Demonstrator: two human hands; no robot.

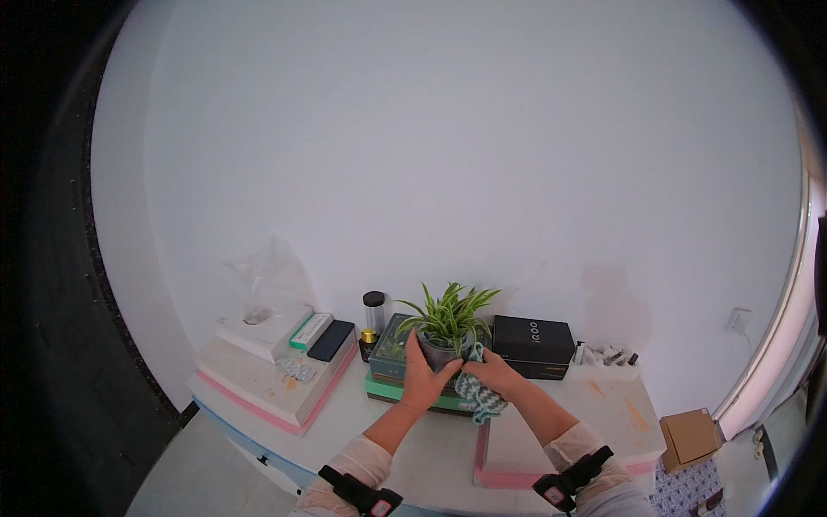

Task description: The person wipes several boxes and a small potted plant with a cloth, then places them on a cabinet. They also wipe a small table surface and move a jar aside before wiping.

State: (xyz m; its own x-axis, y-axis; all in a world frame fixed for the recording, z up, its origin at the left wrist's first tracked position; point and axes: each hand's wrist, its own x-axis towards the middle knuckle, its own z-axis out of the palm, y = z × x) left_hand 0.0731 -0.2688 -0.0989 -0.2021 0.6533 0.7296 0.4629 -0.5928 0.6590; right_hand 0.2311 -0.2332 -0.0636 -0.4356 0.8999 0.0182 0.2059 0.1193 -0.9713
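A leafy green potted plant (449, 313) in a grey, glassy-looking pot (439, 355) is held above stacked boxes in the middle. My left hand (423, 375) grips the pot's left side and front, its fingers partly hidden. My right hand (494, 375) holds a teal-and-white patterned cloth (478, 394) against the pot's right side. Behind and below the pot are a dark green box (387, 352) and a bright green box (382, 388). Whether the pot's base touches the upper box is hidden.
A black phone box (533, 342) stands right of the plant, beside a white holder of small items (607, 355). Left are a clear bottle with black lid (374, 313), a gold-capped bottle (368, 342), a dark phone-like slab (331, 340) and large white boxes (252, 381). The wall rises behind.
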